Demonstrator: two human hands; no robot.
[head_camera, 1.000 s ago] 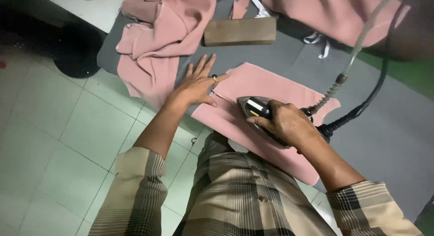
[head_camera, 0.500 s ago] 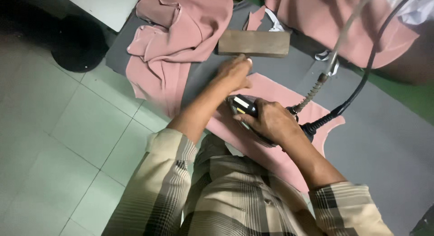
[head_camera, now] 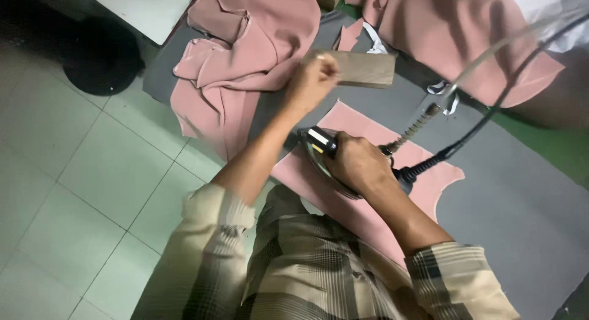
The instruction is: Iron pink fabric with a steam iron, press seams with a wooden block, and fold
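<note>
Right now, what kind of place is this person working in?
Probably a garment workshop's pressing station: the right hand holds a steam iron on a cut pink fabric panel, and more pink fabric pieces lie on the grey padded table.

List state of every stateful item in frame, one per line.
Left hand: fingers closed on the wooden block.
Right hand: gripping the iron.
Iron: soleplate down on the flat pink panel.
Flat pink panel: spread on the grey table.
Wooden block: lying flat.
Pink fabric pile: crumpled, hanging off the table edge.
Cord: attached to the iron, raised.
</note>
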